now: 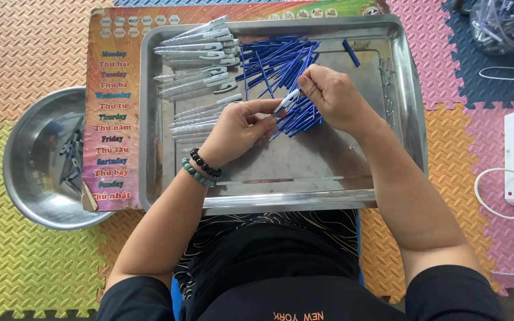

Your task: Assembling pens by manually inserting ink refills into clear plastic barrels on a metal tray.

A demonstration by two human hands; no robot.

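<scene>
Gripping one clear pen barrel (285, 101), left hand (237, 129) and right hand (332, 95) (over steel tray (281, 193))

Pen barrels (200, 56) left in tray (281, 199) – refills (278, 65) right

Person's got a black short-sleeved tee with some orange lettering on the chest, two beaded bracelets (202, 168) stacked on the left wrist, one black and one greenish, and what looks like black patterned fabric over the lap, hard to tell.
</scene>
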